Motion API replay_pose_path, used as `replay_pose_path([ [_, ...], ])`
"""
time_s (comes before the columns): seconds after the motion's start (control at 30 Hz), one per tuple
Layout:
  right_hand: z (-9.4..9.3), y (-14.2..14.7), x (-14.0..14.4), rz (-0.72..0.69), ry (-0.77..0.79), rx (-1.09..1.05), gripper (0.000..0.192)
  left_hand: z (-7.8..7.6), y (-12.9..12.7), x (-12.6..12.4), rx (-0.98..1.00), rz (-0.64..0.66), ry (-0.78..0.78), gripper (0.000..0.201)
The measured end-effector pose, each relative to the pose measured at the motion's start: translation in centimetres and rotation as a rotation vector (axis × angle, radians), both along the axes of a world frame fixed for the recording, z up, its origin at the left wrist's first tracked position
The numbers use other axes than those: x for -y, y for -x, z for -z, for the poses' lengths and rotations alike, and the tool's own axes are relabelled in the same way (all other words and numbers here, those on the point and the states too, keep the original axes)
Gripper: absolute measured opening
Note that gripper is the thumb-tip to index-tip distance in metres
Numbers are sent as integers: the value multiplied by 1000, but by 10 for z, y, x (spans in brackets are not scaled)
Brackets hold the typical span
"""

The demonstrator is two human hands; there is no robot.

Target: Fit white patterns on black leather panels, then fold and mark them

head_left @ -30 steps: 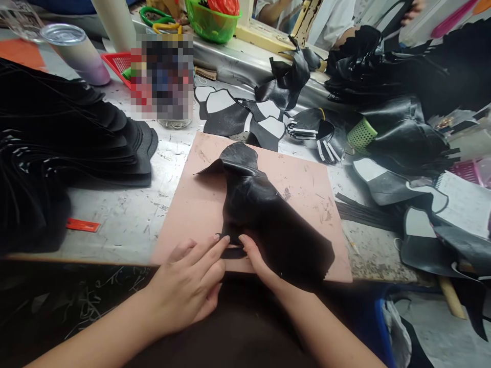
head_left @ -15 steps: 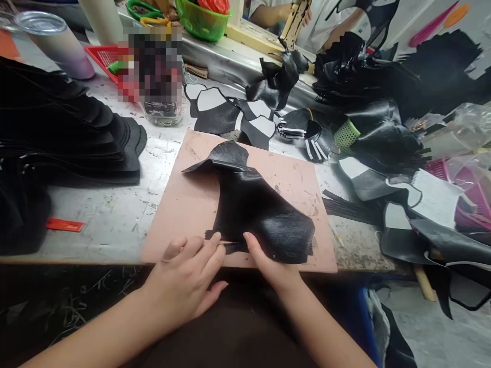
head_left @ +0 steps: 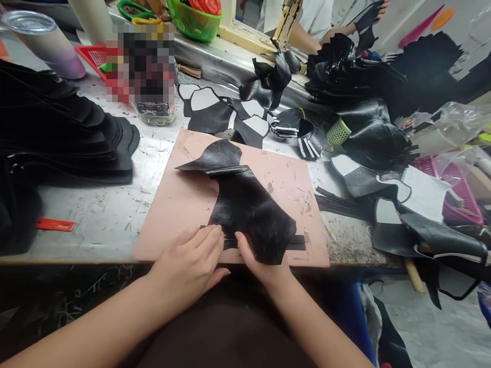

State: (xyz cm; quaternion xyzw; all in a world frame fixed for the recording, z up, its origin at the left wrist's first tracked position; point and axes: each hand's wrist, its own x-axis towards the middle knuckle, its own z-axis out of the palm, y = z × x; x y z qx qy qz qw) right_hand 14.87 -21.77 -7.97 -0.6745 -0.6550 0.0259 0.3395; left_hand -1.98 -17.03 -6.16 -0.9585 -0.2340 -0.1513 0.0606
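Note:
A black leather piece (head_left: pixel 245 204) lies on a pink board (head_left: pixel 180 204) at the front edge of the workbench. A thin black strip (head_left: pixel 297 241) sticks out from under its near edge to the right. My left hand (head_left: pixel 190 266) presses its fingertips on the piece's near left edge. My right hand (head_left: pixel 255 258) pinches the near edge just beside it, fingers partly under the leather. The far end of the piece curls up off the board.
A tall stack of black cut pieces (head_left: pixel 57 133) fills the left. More black and white leather parts (head_left: pixel 226 112) and loose heaps (head_left: pixel 368 133) crowd the back and right. A tumbler (head_left: pixel 42 43), green bowl (head_left: pixel 194 20), jar (head_left: pixel 155 110) stand behind. A person's arm (head_left: pixel 307 36) shows at the far side.
The leather piece has been folded back toward the board's middle, uncovering the thin strip at the near edge. Both hands stay at that edge, shifted slightly left.

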Motion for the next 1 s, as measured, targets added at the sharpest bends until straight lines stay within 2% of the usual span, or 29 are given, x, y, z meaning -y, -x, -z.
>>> replay_pose_path([
  [0.17,1,0,1,5,37,56,15,-2,-3,0,-13,5,30,42],
  [0.3,-1,-1,1,10,53,32,12,-2,-5,2,-29,-12,72,39],
  [0.4,-4,-2,-1,-15,63,7,12,-3,-6,1,-35,-13,82,47],
  [0.53,-10,-6,2,-52,134,-64,15,-4,-8,2,-34,-36,96,51],
  [0.7,-20,-20,16,114,143,-311,29,2,-11,4,-38,-33,113,50],
  [0.77,-24,-27,18,128,191,-391,32,4,-11,4,-36,-1,111,49],
  [1.0,-32,-43,11,52,323,-368,22,6,-11,2,-16,3,155,46],
])
